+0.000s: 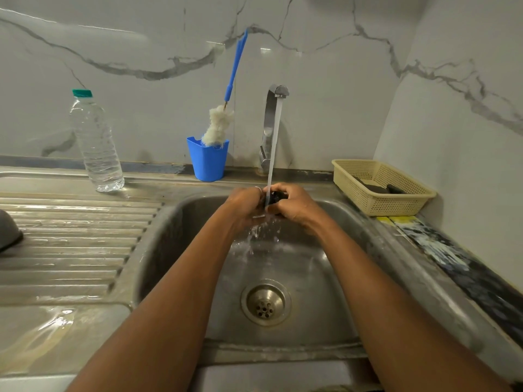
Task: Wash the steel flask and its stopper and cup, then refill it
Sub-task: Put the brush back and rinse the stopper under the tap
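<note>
Fingers (281, 189) of the left hand (243, 205) and right hand (298, 206) are curling round a small dark stopper (274, 197), holding it under water running from the tap (268, 123) over the sink (325, 278); a bottle (96, 142) and blue cup (208, 162) are standing far left, a basket (396, 205) far right.

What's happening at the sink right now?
A person is rinsing a small dark piece, probably the stopper, under the running tap. The left hand and right hand both grip it over the steel sink. The brush stands unused in the blue cup, and a water bottle stands to the left.
</note>
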Available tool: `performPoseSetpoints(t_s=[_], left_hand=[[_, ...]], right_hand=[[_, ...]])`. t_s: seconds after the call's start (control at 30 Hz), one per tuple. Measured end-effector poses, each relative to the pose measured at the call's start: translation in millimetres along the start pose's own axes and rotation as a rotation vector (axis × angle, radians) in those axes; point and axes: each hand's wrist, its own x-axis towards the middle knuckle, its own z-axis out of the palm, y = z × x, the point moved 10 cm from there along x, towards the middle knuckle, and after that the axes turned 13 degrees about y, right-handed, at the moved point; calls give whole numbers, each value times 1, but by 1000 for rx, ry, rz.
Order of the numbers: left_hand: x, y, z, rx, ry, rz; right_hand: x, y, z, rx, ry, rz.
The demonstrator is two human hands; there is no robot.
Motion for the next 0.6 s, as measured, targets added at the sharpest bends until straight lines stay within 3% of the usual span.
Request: performPoseSetpoints(t_s=[0.13,0.33,0.53,0.6], left_hand=[[-3,2,-3,93,34,13],[4,-4,-19,138,147,-50],[12,0,-37,102,294,-36],[16,5,-39,87,311,23]], right_hand=[[0,-12,2,-206,54,-158],[4,-11,-8,-99,105,-137],[-4,5,6,200,-43,139],[-6,5,11,104,-69,127]])
